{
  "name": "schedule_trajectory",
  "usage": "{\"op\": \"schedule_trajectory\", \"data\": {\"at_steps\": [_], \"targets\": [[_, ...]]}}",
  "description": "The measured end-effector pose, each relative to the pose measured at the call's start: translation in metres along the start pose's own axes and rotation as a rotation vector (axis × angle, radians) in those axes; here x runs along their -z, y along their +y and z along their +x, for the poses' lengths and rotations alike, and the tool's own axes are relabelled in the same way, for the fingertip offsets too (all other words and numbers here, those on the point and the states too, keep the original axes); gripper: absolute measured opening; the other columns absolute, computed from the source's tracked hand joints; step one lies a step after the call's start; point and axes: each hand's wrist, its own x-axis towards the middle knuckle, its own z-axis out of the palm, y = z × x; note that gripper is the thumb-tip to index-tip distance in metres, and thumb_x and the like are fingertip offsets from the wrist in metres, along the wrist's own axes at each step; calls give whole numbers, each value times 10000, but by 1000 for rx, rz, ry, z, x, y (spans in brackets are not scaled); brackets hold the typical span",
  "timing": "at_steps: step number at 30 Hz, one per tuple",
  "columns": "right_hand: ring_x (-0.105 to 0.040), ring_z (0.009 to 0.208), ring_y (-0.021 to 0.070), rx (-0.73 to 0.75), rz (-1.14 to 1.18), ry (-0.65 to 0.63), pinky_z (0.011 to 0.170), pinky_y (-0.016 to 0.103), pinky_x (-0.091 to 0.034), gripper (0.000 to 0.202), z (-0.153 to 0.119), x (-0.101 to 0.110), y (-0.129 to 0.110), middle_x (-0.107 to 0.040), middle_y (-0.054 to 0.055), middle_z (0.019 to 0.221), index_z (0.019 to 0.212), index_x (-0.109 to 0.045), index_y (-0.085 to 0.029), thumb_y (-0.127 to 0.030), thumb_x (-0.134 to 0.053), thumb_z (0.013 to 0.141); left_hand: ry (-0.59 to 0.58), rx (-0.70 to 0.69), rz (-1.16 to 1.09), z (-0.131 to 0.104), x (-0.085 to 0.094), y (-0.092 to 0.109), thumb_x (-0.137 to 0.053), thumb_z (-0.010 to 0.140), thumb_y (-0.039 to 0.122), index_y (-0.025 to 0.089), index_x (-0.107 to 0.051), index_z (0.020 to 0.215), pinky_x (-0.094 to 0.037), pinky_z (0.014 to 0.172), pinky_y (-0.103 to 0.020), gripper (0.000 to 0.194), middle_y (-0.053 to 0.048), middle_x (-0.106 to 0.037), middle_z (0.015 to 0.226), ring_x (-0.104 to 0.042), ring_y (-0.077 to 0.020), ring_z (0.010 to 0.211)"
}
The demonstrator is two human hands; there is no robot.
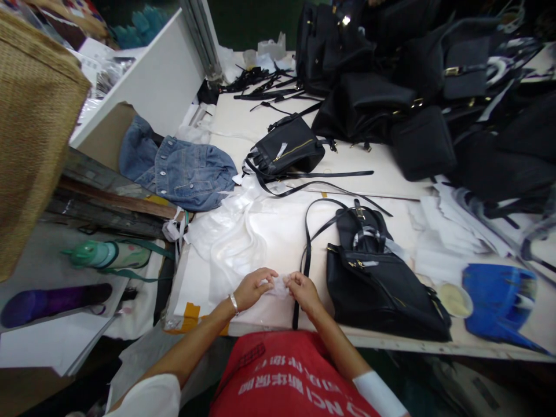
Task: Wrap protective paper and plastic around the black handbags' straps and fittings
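My left hand [256, 288], with a bracelet at the wrist, pinches one side of a small piece of thin white wrapping [278, 286] near the table's front edge. The other side of it is pinched by my right hand [303, 289]. Whether the wrapping is plastic or tissue I cannot tell. Beside my right hand lies a black leather bag [382, 289] with gold zips and its handles up, its strap [309, 243] trailing on the left. A heap of thin white plastic sheeting [234, 231] spreads beyond my left hand.
Behind lie a smaller black bag [289, 147] and a denim jacket [191, 171]. Black bags [360, 104] pile up at the back right. White paper sheets [452, 226], a round tub [455, 299] and a blue cap-like item [497, 301] sit at the right. Bottles [56, 302] stand out at the left.
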Motion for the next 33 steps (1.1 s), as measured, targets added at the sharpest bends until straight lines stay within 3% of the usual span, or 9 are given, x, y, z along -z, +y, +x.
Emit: {"op": "schedule_trajectory", "data": {"at_steps": [2, 10, 15, 17, 20, 23, 26, 30, 33], "targets": [[-398, 427, 85, -5, 0, -2, 416, 197, -300, 209, -1, -1, 0, -451, -68, 481, 638, -475, -202, -382, -561, 700, 13, 23, -78, 0, -3, 1, -543, 801, 272, 190, -618, 774, -363, 943, -335, 115, -72, -614, 1112, -536, -207, 1025], [-449, 437, 105, -41, 84, -52, 448, 216, -370, 307, -7, 2, -6, -494, -44, 521, 696, -458, -208, -501, -494, 777, 122, 167, -167, 2, -24, -14, -562, 788, 319, 168, -594, 765, -392, 663, -244, 156, 12, -558, 679, -494, -127, 662], [-605, 613, 190, 79, -703, 227, 560, 272, -405, 303, -17, 19, 7, -648, 81, 718, 845, -530, -196, -483, -434, 853, 133, 131, -99, -2, -15, -13, -532, 806, 305, 173, -600, 763, -382, 677, -247, 155, 7, -575, 703, -506, -137, 698], [-636, 690, 240, 63, -1015, 234, 598, 293, -403, 279, -21, 19, 17, -663, 129, 731, 906, -537, -166, -426, -550, 807, 138, 122, -85, -3, -10, -11, -522, 813, 315, 176, -598, 759, -385, 687, -250, 167, 6, -580, 708, -511, -141, 705], [-646, 713, 264, 13, -1160, 184, 601, 300, -401, 324, -20, 15, 34, -670, 148, 734, 984, -524, -128, -304, -643, 739, 137, 119, -70, -3, -6, -9, -518, 813, 319, 179, -595, 755, -387, 700, -254, 170, 3, -587, 715, -517, -146, 716], [-633, 708, 234, -6, -1013, 188, 590, 285, -402, 202, -15, 17, 43, -661, 99, 732, 858, -544, -168, -256, -647, 708, 139, 126, -65, -5, -1, -9, -516, 814, 315, 180, -594, 763, -386, 704, -253, 164, 2, -589, 720, -517, -147, 723], [-559, 542, 155, -73, -526, 104, 506, 245, -391, 196, -13, 25, 39, -570, -6, 582, 676, -476, -203, -319, -630, 711, 146, 144, -91, -7, 2, -11, -523, 810, 321, 177, -591, 766, -378, 681, -242, 165, 10, -574, 708, -499, -137, 700], [-451, 427, 85, -28, 299, 58, 421, 196, -378, 291, -24, 30, 12, -510, -72, 564, 760, -436, -224, -422, -647, 721, 143, 186, -157, -9, 2, -17, -542, 792, 335, 168, -585, 760, -364, 644, -231, 175, 23, -546, 671, -463, -124, 658], [-504, 489, 70, 112, 548, 122, 469, 186, -433, 295, -33, 25, -13, -621, -27, 729, 836, -461, -224, -387, -682, 731, 138, 217, -207, -10, 0, -21, -556, 776, 328, 162, -581, 749, -360, 632, -228, 171, 27, -543, 663, -454, -119, 649]]}}
